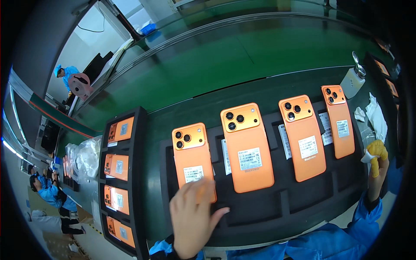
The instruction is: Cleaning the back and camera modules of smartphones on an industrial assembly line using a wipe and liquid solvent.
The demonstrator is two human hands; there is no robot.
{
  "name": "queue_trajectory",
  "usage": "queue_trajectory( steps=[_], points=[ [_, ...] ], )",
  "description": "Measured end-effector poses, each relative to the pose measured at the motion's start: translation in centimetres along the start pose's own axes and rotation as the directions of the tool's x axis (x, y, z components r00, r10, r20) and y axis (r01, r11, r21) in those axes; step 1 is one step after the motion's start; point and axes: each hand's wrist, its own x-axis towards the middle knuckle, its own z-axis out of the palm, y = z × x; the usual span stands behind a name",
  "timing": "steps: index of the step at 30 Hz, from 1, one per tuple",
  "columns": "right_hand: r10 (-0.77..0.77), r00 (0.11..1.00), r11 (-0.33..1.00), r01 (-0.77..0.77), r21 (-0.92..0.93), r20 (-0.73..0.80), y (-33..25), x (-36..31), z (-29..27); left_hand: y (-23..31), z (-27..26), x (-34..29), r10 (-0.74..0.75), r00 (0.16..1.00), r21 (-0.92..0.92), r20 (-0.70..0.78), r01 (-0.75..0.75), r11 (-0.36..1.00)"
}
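Green belt [216, 56] and blue-clad workers [70, 75] beyond orange phones [248, 147]

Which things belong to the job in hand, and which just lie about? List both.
Likely in the job:
four rectangular orange phones
black compartmented tray
white wipe in yellow-gloved right hand

Likely lying about:
crumpled clear plastic bags
crumpled white sheet

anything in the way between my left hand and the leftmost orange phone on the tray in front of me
Nothing visible. The left hand already overlaps that orange smartphone's lower end; contact is unclear. The right hand, with a white wipe, is off to the right.
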Motion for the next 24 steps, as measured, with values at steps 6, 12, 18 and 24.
queue_trajectory(
  steps=[6,12,18,24],
  points=[
    [-0.045,0.985,0.986,0.017,0.167,0.167,-5.3,0.3,2.9,-2.6,-1.5,-2.2,-0.238,0.969,0.138,-0.063,0.244,0.960],
    [-0.067,0.969,0.978,0.016,0.208,0.236,-8.5,0.4,6.2,-4.1,-0.1,-0.2,-0.201,0.976,-0.032,0.089,0.205,0.978],
    [-0.138,0.943,0.952,0.042,0.302,0.302,-9.6,1.0,9.6,-4.8,0.4,-0.4,-0.199,0.978,-0.124,0.068,0.206,0.971],
    [-0.136,0.941,0.965,0.055,0.257,0.309,-9.4,1.0,10.2,-5.0,0.7,-0.3,-0.225,0.971,-0.172,0.082,0.236,0.956]
  ],
)
